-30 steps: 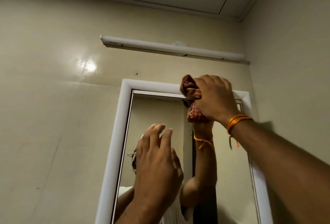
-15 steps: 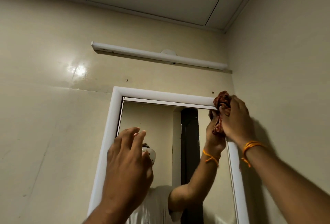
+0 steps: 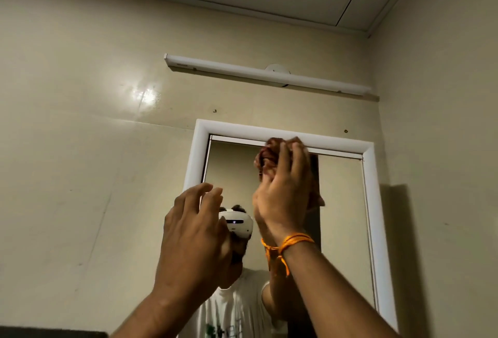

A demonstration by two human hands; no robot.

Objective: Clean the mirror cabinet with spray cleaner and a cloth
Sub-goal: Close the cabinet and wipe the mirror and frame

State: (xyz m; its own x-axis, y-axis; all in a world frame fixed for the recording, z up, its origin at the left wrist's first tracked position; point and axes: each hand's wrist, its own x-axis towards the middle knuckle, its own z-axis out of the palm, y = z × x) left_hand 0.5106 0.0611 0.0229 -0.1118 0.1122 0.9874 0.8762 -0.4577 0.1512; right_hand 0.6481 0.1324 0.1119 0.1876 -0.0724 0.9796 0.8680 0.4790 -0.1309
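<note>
The right hand (image 3: 283, 194) grips a bunched reddish cloth (image 3: 266, 158). Its fingers (image 3: 295, 155) curl over the wad, which bulges out to their left at the top of the mirror cabinet (image 3: 373, 202). The left hand (image 3: 194, 235) hovers lower, fingers loosely bent, holding nothing.

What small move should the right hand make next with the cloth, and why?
Probably wipe the cloth downward: the right hand grips it bunched at the top edge of the mirror, with most glass lying below it.
</note>
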